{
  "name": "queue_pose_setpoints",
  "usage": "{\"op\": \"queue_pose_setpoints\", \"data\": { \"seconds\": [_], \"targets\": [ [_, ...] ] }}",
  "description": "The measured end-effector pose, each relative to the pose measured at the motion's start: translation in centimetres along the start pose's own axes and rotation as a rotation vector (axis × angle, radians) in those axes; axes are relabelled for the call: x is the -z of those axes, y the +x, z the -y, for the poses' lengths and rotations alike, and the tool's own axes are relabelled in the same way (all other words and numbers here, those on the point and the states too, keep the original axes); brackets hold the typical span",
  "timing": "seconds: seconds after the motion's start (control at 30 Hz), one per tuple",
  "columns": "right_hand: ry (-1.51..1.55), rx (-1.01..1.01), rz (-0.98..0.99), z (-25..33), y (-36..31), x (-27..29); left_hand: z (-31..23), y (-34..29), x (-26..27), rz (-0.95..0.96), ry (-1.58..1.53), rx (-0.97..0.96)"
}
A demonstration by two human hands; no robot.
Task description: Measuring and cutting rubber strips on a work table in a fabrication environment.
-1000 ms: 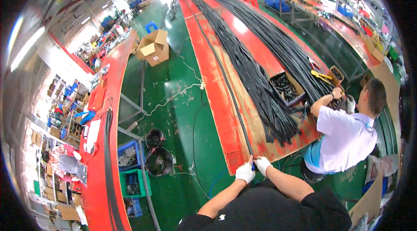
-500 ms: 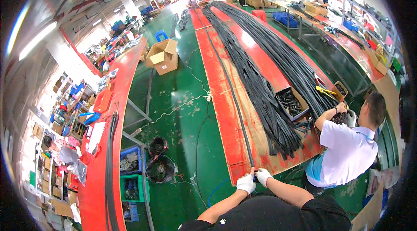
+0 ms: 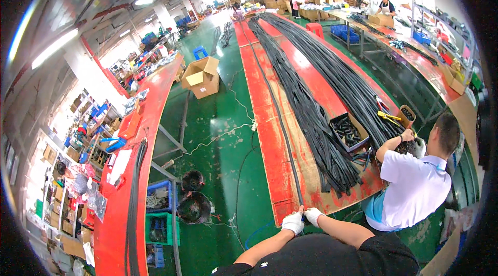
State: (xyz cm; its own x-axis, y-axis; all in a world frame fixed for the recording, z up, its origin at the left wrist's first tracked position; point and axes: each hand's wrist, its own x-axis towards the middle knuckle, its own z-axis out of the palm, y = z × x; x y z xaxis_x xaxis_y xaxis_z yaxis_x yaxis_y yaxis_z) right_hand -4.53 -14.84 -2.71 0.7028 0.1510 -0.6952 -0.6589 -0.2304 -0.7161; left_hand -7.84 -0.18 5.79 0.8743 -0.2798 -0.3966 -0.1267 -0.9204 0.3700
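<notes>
- At the near edge of the long red table [image 3: 286, 206], close to its near left corner, the head view shows the person's two white-gloved hands side by side
- The left hand [image 3: 293, 222] has its fingers closed at the near end of a black tube [image 3: 295, 180] and seems to pinch it, a bare fingertip showing past the glove
- The right hand [image 3: 313, 217] sits just to the right of that end; whether it pinches anything, I cannot tell
- The black tube lies lengthwise on the table, along its left edge, running from the near edge toward the far end
- Down the middle of the table goes a bundle of black strips [image 3: 295, 99], its near ends fanned out; a second black bundle [image 3: 332, 68] follows the right edge
- Toward the near right corner stands an open box [image 3: 359, 144] of short black pieces, and a yellow-handled tool [image 3: 386, 116] lies near the right edge
- At the near right corner, a co-worker [image 3: 417, 188] in a pale shirt has both hands by the right edge
- Beyond the left edge, an open carton [image 3: 202, 80] stands on the green floor [image 3: 223, 146]
</notes>
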Motion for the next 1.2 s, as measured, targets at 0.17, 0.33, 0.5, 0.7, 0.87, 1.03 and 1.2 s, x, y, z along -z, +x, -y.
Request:
{"op": "queue_pose_setpoints", "data": {
  "seconds": [0.17,0.33,0.5,0.7,0.87,1.03,1.2],
  "targets": [
    [-0.219,0.031,0.107,-0.6,1.5,-0.2,0.5,-0.6,0.2,-0.021,-0.018,0.019],
    [-0.304,0.091,0.083,-2.2,3.2,1.6,-1.1,-0.1,0.0,-0.029,-0.023,0.024],
    [-0.219,-0.014,0.105,-0.7,1.6,-0.4,0.2,-1.1,0.2,-0.028,-0.006,0.069],
    [-0.287,0.087,0.07,-1.5,2.6,-0.7,0.8,-0.7,0.1,-0.037,0.002,0.058],
    [-0.385,0.132,-0.005,-2.7,4.0,0.6,-0.2,-0.6,0.3,-0.029,-0.022,0.022],
    [-0.188,0.098,-0.01,-3.0,3.2,-0.2,0.4,-0.8,0.2,-0.016,-0.027,0.018],
    [-0.154,0.064,-0.03,-1.2,1.3,-1.0,1.5,-0.6,0.0,-0.043,-0.038,-0.004]
  ]
}}
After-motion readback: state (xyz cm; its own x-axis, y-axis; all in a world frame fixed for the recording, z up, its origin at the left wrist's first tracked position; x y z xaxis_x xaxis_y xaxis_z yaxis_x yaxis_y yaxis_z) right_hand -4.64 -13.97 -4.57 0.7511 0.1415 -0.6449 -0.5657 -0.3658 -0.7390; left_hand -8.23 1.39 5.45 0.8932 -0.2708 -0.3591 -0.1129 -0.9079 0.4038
